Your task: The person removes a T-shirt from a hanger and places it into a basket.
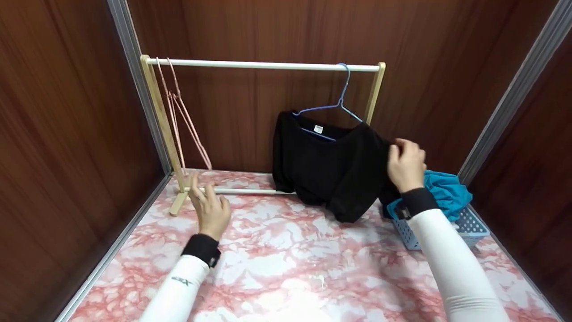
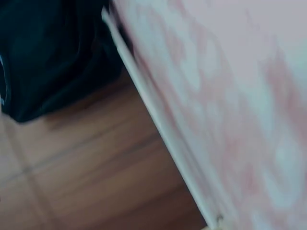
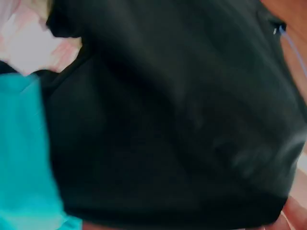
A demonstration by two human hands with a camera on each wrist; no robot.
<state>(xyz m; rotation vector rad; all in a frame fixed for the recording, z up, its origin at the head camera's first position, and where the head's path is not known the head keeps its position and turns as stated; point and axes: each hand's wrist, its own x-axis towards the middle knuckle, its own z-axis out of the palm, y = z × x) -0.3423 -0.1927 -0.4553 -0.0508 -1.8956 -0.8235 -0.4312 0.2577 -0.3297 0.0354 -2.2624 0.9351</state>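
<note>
A black long-sleeved top (image 1: 330, 165) with a white neck label hangs on a blue hanger (image 1: 342, 100), whose hook is over the rack's white rail (image 1: 268, 65). My right hand (image 1: 407, 165) holds the top at its right side, near the shoulder and sleeve. The right wrist view is filled by the black fabric (image 3: 144, 134), with fingertips (image 3: 293, 215) at its lower right edge; most of that hand is hidden there. My left hand (image 1: 210, 212) is raised in the air at the left, fingers spread and holding nothing, near the rack's left foot (image 1: 178, 204).
Two pink hangers (image 1: 192, 129) hang at the rail's left end. A light blue perforated basket (image 1: 476, 226) with bright teal cloth (image 1: 447, 194) stands at the right. Wood-grain panels (image 1: 250, 27) enclose the back and sides. The tabletop (image 1: 268, 255) has a red-and-white marbled pattern.
</note>
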